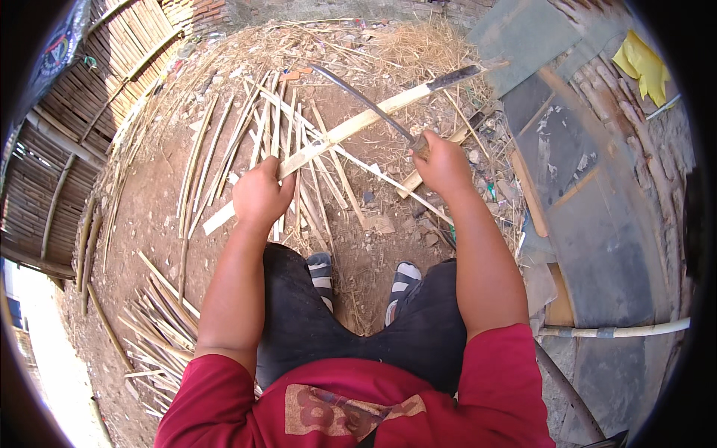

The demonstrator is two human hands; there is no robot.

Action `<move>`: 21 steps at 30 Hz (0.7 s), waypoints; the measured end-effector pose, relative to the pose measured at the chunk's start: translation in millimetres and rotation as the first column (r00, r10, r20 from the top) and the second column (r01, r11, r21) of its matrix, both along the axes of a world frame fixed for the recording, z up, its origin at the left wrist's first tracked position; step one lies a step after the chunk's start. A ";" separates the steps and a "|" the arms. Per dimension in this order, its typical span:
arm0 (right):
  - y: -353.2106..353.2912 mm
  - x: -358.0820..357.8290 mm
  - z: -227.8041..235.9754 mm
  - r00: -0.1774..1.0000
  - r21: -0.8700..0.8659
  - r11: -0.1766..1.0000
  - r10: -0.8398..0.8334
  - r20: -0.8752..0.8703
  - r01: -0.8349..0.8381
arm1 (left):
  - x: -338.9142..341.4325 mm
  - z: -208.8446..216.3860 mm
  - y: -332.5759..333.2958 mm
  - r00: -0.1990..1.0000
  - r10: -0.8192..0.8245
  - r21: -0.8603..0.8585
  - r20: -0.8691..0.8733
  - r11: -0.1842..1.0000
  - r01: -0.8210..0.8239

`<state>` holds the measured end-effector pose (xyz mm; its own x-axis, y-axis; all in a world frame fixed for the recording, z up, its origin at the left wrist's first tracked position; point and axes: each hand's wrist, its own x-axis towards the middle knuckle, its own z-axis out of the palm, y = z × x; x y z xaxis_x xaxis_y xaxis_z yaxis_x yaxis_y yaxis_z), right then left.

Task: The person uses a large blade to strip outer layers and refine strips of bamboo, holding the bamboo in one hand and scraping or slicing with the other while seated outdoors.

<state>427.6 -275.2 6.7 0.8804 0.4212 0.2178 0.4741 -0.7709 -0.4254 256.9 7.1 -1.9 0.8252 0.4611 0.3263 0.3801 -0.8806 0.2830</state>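
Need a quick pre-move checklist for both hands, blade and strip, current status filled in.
1. Left hand closed on the pale strip: ok.
2. Right hand closed on the handle of the curved blade: ok.
3. Blade apart from left hand: ok, its tip points up and left, beyond the strip.
4. Blade touching the strip: cannot tell, they cross in this view but depth is unclear.
5. Hands gloved: not ok, both bare.
6. Ground ahead free of loose strips: not ok, many scattered.

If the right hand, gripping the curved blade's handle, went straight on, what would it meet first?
Probably the long pale strip gripped by the left hand, which crosses ahead of the right hand; their relative height is unclear.
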 end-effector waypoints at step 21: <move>-7.1 -14.2 10.5 0.971 -0.085 0.983 0.172 0.165 -0.160 | -3.3 -6.6 8.7 0.999 0.035 -0.064 0.032 0.997 -0.033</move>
